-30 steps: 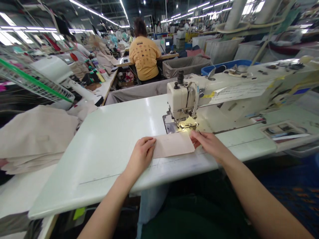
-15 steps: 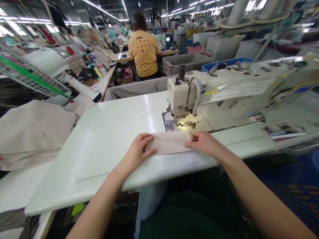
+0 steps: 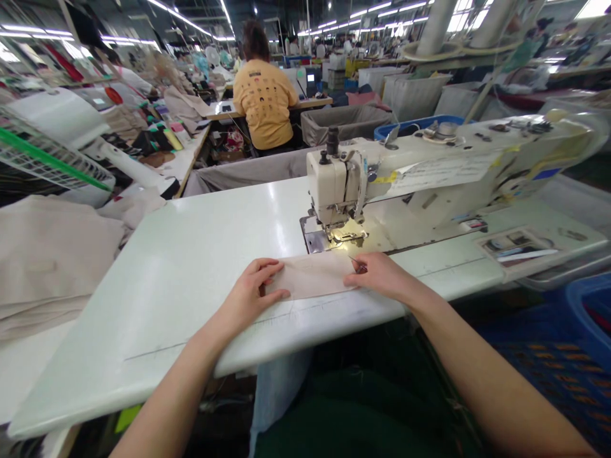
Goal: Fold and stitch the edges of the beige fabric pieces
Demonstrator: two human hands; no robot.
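Observation:
A beige strip of fabric lies on the pale green sewing table, just in front of the needle area of a white industrial sewing machine. My left hand grips its left end, thumb at the near edge and fingers at the far edge. At the right end, my right hand is closed, with thumb and fingers on the fabric. A small dark metal tool with a thin point also shows within those right fingers; its kind is mostly hidden. The machine's lamp lights the metal needle plate.
Stacked beige fabric sits at the left beside a white wire rack with a green edge. A tray of small tools is set into the table at right. Blue baskets stand low right. A person in a yellow shirt sits ahead.
The view has turned slightly right, so the scene sits further left. The fabric strip now bows a little between my hands; both hands keep their hold on it.

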